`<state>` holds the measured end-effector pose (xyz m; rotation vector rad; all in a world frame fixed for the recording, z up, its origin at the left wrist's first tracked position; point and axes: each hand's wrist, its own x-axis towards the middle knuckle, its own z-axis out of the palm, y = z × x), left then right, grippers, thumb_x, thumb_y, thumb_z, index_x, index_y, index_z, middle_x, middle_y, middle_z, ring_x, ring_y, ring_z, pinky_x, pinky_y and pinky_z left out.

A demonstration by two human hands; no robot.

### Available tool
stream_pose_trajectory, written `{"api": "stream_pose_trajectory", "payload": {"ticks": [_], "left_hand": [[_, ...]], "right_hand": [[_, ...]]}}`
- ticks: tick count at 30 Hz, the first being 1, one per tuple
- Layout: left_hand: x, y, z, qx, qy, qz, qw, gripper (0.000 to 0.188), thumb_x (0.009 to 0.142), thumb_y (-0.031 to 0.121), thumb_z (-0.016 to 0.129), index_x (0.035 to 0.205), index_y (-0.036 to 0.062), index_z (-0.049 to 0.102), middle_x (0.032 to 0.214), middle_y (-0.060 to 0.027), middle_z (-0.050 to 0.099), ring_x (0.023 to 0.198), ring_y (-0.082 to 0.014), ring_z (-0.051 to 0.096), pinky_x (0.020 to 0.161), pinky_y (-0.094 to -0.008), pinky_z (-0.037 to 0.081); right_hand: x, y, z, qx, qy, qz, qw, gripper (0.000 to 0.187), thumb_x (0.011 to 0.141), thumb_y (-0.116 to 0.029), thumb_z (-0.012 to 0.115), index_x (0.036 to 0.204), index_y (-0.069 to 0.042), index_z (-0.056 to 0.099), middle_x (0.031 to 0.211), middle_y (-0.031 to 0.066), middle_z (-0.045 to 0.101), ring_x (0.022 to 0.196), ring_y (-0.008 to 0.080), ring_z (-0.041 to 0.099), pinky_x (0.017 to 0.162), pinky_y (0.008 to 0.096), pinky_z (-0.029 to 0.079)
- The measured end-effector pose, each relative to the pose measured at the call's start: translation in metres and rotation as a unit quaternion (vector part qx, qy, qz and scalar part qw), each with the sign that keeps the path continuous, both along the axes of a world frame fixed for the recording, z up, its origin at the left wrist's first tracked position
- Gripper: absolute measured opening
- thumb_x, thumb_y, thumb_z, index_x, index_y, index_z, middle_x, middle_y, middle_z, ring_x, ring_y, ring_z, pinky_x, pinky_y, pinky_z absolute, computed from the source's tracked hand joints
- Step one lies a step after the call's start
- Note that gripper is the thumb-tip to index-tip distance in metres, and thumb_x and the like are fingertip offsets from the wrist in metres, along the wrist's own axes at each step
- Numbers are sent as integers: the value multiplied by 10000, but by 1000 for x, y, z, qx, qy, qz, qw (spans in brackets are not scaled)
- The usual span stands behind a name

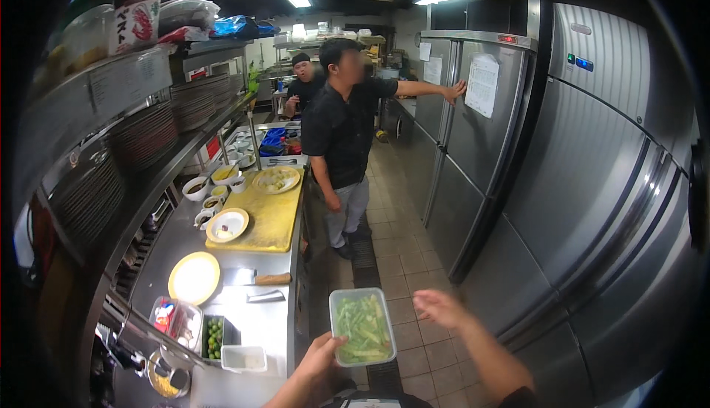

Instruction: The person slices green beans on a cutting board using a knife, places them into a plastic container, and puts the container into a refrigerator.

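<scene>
A clear plastic container (362,325) with cut green vegetables inside hangs over the aisle floor in front of me. My left hand (322,356) grips its near left corner, thumb on the rim. To the right of the container, touching nothing, my right hand (439,309) is raised with its fingers stretched out; it is slightly blurred. The counter with a white tub (244,358) and a box of small green limes (213,338) lies left of the container.
A person in black (346,134) stands ahead in the aisle, one hand on a steel refrigerator door (481,134); another person (302,83) is behind. On the left counter lie a yellow cutting board (259,219), a wooden-handled cleaver (272,279) and a plate (194,278). Tall refrigerators line the right.
</scene>
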<state>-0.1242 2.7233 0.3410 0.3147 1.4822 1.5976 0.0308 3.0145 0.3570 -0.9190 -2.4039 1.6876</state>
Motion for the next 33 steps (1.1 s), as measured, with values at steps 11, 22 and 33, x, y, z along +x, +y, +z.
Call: {"api": "stream_pose_trajectory", "payload": {"ticks": [11,22,33], "left_hand": [[-166,210,29,8,65,-277,959,541,952,406,557,1307,-3,560,1188,-170,644,1031,-262,664,794,-376,593],[-90,271,-175,-73,-167,-201,962,601,910,368,544,1415,63,428,1341,-151,539,1119,-344,584,806,-491,525],[-69,365,-239,-115,-201,-141,963,625,895,512,525,1343,78,492,1237,-133,602,1019,-298,601,767,-449,504]], "right_hand": [[-54,124,87,414,-142,-33,899,618,868,-521,653,1284,-64,615,1095,153,699,1040,333,663,871,447,528],[306,195,-335,-84,-290,-473,828,568,868,-553,669,1179,-77,676,931,103,711,782,254,685,693,423,560],[443,342,-240,69,-189,-695,690,739,857,-481,696,1411,-35,494,1416,189,541,1322,344,502,1105,436,392]]}}
